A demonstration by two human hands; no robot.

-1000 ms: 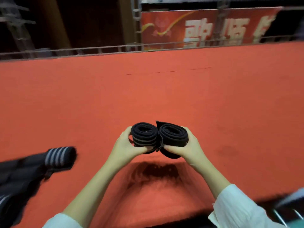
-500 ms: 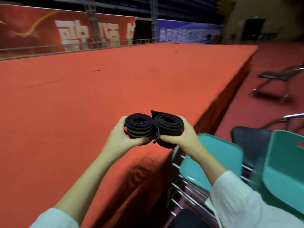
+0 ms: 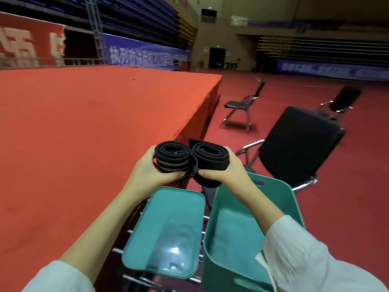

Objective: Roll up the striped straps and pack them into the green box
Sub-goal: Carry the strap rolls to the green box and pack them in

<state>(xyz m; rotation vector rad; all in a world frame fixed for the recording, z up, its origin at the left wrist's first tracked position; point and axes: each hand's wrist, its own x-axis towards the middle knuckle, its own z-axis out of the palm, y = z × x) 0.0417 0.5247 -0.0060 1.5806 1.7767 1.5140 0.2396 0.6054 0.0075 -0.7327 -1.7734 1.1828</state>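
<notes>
Two rolled black straps are held side by side in the air. My left hand [image 3: 147,175] grips the left roll [image 3: 172,159], which shows grey stripes on its side. My right hand [image 3: 223,171] grips the right roll [image 3: 210,159], plain black from this angle. Both rolls touch each other above the stage's corner. Just below and to the right stands the green box [image 3: 282,199], open on top, its inside bare where visible; my right forearm crosses over it. A green lid [image 3: 168,232] with a clear panel lies to the box's left.
A red carpeted stage [image 3: 84,133] fills the left half, its edge right beside the lid. Black folding chairs [image 3: 299,142] stand to the right on the red floor, with another one [image 3: 244,106] farther back. Metal chair frames lie under the lid and box.
The view has swung right, from the stage to the green box and lid. Both hands keep the same grip on the two rolls, which now hover near the box.
</notes>
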